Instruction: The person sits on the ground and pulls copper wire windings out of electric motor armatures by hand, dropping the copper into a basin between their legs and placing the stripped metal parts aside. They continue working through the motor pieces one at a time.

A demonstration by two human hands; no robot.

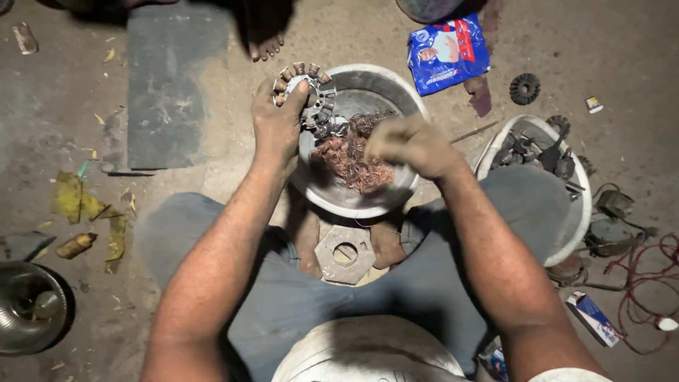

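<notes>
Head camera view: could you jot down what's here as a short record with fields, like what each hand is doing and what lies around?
Setting: a person sitting on a dusty floor, seen from above
Left hand: grips a round metal stator ring with pole teeth, held over the bowl
Right hand: closed, blurred, at the copper wire
Metal bowl: holds a tangle of copper wire
Between the knees: hexagonal metal plate with a centre hole
To the right: white tub of dark parts, blue packet, red wires
To the left: steel pot
</notes>
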